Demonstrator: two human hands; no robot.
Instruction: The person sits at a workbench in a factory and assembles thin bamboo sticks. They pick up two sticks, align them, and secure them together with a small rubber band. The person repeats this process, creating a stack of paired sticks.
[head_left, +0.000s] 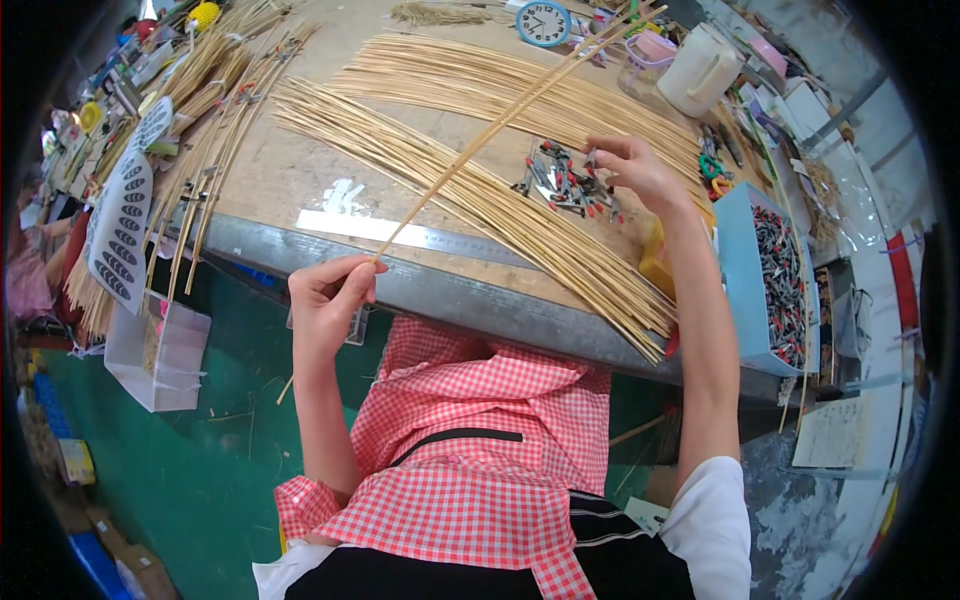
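My left hand (pixel 332 295) is closed in a pinch around thin tan sticks (pixel 470 150), just off the table's front edge. They slant up to the far right, parting into separate tips, and a short end pokes out below the hand. My right hand (pixel 640 172) is raised over a loose pile of small clips (pixel 570 185), metal with black and red parts. Its thumb and fingers pinch what looks like one such clip (pixel 600 157). A bundle of tan sticks (pixel 480 205) lies slantwise between the hands, and a second bundle (pixel 480 85) lies behind it.
A metal ruler (pixel 420 237) and white scraps (pixel 343 196) lie near the table edge. At right stand a blue box of clips (pixel 745 270), green-handled scissors (pixel 710 168) and a white kettle (pixel 700 70). A round clock (pixel 543 22) is at the back; a white bin (pixel 150 350) stands left.
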